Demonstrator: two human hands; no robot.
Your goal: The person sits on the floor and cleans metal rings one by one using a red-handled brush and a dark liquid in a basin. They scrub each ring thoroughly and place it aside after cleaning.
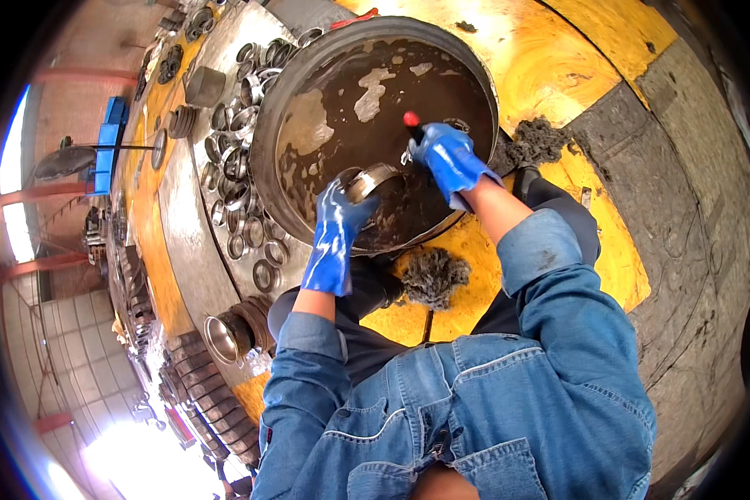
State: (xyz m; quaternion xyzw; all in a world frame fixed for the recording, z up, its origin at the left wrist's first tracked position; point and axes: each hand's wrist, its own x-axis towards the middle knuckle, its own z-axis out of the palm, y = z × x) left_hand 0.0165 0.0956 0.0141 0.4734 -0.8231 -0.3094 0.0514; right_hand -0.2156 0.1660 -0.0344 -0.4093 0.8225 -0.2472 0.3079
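My left hand (338,223), in a blue rubber glove, grips a shiny metal ring (373,182) that is tilted over the dark liquid. In the same kind of blue glove, my right hand (450,158) is closed round a tool with a red-tipped black handle (412,122); its working end is too small and partly hidden to name. Both hands are above a wide round tub (268,171) of dark brown liquid with pale patches of foam. Just right of the ring, the tool hand stays close to it.
Many similar metal rings (240,165) crowd the floor left of the tub. Stacked rings (229,335) lie near my left knee. Dark shaggy clumps (435,279) rest between my legs and right of the tub (538,142). Yellow boards (550,50) and grey mats (633,158) cover the floor.
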